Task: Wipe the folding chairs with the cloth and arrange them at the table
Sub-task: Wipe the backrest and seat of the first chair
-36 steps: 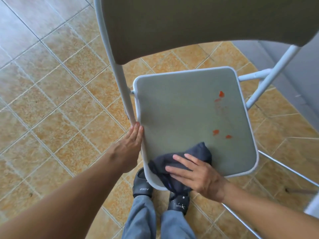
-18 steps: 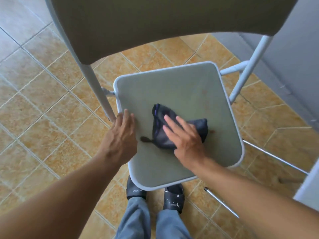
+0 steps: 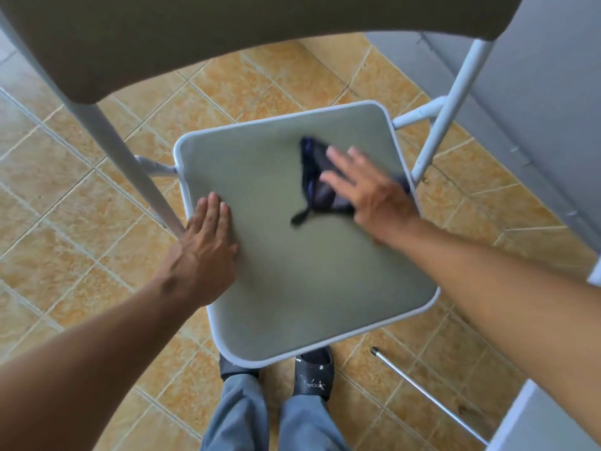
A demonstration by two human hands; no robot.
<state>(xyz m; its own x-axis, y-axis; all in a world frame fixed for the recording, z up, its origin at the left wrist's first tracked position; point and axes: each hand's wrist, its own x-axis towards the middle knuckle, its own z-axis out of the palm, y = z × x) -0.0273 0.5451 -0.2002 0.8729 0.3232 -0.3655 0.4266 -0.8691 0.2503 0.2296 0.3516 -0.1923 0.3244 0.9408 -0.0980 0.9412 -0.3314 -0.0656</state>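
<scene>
A folding chair stands in front of me with a grey-green seat point(image 3: 292, 271) rimmed in white and a backrest point(image 3: 227, 37) filling the top of the view. My right hand point(image 3: 367, 193) presses flat on a dark blue cloth point(image 3: 317, 180) near the seat's far right corner; both are blurred with motion. My left hand point(image 3: 201, 252) lies flat, fingers together, on the seat's left edge beside the white frame leg point(image 3: 130, 164). No red stains show on the seat.
The floor is orange-tan tile point(image 3: 65, 206). A grey wall point(image 3: 536, 109) runs along the right. A thin metal rod point(image 3: 426, 395) lies on the floor at the lower right. My feet in dark slippers point(image 3: 313, 375) stand just under the seat's near edge.
My right hand has swept the cloth from the seat's near edge across to its far right corner, and the red spots are gone. My left hand slid from the rim onto the seat.
</scene>
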